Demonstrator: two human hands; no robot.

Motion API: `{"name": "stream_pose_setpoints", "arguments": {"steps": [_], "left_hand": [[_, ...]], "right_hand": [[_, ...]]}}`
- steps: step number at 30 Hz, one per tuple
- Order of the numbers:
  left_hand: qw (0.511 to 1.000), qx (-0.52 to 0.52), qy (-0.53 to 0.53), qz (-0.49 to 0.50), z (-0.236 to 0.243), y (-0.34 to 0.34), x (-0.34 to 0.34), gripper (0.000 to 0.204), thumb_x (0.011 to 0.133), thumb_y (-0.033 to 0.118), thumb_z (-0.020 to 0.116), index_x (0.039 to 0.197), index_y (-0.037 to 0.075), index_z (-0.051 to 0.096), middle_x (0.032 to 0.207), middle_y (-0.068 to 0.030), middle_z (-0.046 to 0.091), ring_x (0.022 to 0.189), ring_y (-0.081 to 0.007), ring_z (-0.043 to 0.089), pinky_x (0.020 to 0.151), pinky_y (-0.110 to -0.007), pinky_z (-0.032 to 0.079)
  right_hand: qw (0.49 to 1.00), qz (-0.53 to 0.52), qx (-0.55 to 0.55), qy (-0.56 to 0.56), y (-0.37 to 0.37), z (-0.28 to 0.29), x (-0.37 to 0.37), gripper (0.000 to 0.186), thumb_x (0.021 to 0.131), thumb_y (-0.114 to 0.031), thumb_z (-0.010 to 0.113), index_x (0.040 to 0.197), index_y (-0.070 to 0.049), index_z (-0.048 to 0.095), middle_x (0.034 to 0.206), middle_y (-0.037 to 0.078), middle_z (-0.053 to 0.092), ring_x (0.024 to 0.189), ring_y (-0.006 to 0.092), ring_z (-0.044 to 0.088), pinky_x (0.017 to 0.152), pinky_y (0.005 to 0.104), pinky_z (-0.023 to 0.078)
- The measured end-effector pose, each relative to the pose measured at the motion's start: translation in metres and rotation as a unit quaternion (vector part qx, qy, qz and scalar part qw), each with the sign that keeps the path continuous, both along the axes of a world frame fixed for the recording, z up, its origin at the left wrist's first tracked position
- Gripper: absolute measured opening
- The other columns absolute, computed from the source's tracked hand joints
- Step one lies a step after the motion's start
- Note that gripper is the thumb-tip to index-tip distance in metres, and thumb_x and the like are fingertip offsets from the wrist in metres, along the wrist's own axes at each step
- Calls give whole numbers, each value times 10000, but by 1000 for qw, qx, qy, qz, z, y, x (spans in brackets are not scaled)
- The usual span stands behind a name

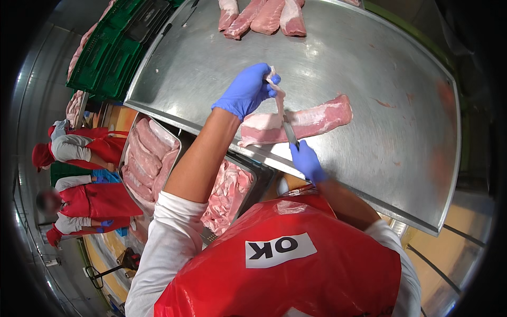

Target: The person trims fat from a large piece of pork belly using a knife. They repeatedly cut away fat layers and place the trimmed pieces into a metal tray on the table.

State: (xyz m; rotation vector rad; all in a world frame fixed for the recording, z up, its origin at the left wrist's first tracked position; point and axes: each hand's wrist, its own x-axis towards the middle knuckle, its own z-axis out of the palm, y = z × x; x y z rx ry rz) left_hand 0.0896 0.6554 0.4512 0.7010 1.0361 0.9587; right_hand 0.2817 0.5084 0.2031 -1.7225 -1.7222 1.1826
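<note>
A long piece of pink meat point(319, 119) with a pale fat layer lies on the steel table point(369, 153) in front of me. My left hand point(248, 90), in a blue glove, is closed on a thin strip of fat point(280, 100) and holds it up above the meat. The strip runs down to the meat's top, close by the blade. My right hand point(307, 161), also gloved in blue, grips a knife point(290, 131); its handle is mostly hidden in the fingers. The blade lies across the middle of the meat, under the strip's lower end.
Several meat pieces point(268, 18) lie at the table's far edge. Left of me stand a bin of large meat pieces point(145, 153) and a dark crate of trimmings point(228, 193). Green crates point(108, 58) are stacked at the far left. Co-workers in red aprons point(100, 201) stand at the left.
</note>
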Motion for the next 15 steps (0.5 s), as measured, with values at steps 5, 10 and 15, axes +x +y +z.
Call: {"name": "stream_pose_setpoints", "arguments": {"steps": [5,10,15], "left_hand": [[999,3,31,39,6,6,-7,131,1066,180,548,1014,60,563,858,-92,643,741,-176,601,618,-323,530],[999,12,3,30,5,-1,-23,140,1079,184,542,1015,61,557,858,-94,644,746,-178,607,618,-325,538],[1000,11,-17,12,10,-10,-23,149,1092,190,533,1018,64,560,875,-96,651,756,-177,608,622,-331,534]], "right_hand": [[998,-18,53,-30,55,-4,-37,375,1088,-335,617,1174,26,561,1034,319,709,938,533,696,851,617,557],[999,-1,-37,-14,-38,3,-16,389,1086,-351,620,1101,36,577,998,306,708,972,527,706,852,579,566],[993,-3,-90,82,-20,17,-8,432,1089,-395,598,1089,37,596,1012,329,704,983,535,701,852,580,551]]}}
